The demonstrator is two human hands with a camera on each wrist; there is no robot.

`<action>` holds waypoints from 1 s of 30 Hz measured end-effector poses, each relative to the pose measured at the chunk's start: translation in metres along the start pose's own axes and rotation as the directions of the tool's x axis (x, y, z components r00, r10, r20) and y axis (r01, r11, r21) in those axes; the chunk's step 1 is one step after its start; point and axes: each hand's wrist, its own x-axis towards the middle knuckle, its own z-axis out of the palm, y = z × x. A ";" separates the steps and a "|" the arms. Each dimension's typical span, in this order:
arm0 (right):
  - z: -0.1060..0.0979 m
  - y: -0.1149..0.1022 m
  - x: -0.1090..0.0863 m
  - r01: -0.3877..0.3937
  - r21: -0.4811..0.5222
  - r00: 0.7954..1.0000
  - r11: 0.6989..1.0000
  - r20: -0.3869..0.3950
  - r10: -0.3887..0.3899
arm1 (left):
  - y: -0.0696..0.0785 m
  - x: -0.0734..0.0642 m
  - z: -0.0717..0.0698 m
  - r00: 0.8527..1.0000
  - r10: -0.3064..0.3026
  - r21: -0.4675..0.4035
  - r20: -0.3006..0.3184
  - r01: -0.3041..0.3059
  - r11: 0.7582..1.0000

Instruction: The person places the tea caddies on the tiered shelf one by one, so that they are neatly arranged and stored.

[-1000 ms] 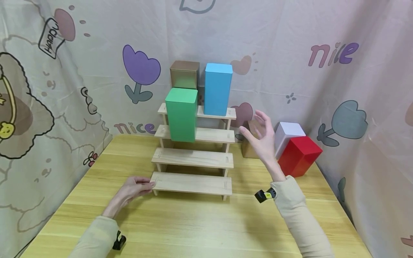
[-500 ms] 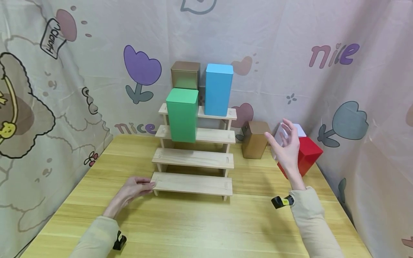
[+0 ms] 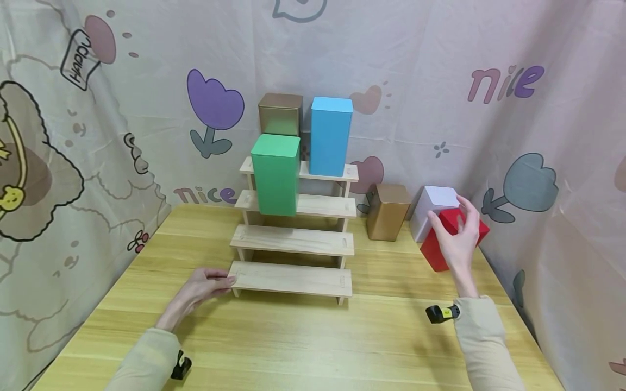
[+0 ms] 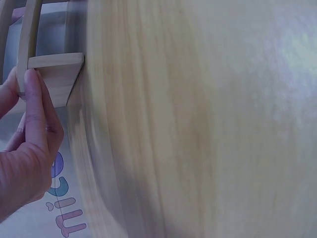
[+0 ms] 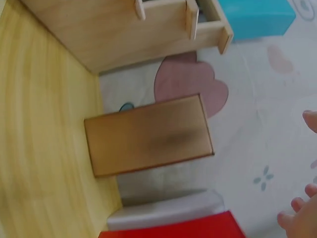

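My left hand (image 3: 202, 285) pinches the left end of the lowest step of a four-tier wooden display stand (image 3: 293, 278); in the left wrist view its thumb and fingers lie on either side of the board (image 4: 54, 61). At the right, my right hand (image 3: 459, 236) is over the red box (image 3: 432, 252), fingers spread and partly curved, hiding part of it. This box leans in front of a white box (image 3: 430, 196). The right wrist view catches only fingertips (image 5: 286, 220) at its right edge, with the red box (image 5: 183, 228) low in the picture.
A bronze box (image 3: 388, 214) stands between the stand and the white box. On the top tier are another bronze box (image 3: 280, 117) and a blue box (image 3: 330, 136); a green box (image 3: 275, 176) stands one tier lower. A printed curtain (image 3: 415, 43) hangs behind the wooden table (image 3: 293, 347).
My right hand has moved right and down from beside the stand, past the bronze and white boxes, to the red box. My left hand keeps its place on the lowest step.
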 end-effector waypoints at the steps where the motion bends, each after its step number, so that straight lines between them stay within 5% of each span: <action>1: -0.002 0.002 0.000 -0.007 -0.012 1.000 1.000 -0.011 0.007 | 0.000 0.000 0.000 1.000 0.001 -0.002 0.001 -0.001 1.000; 13: -0.019 0.033 -0.005 -0.092 -0.120 0.991 0.989 -0.111 0.079 | -0.001 0.001 -0.001 1.000 0.008 0.008 0.006 -0.008 1.000; 30: -0.027 0.066 -0.008 -0.223 -0.115 0.972 0.968 -0.106 0.211 | 0.000 0.000 -0.001 1.000 0.008 -0.005 0.014 -0.008 1.000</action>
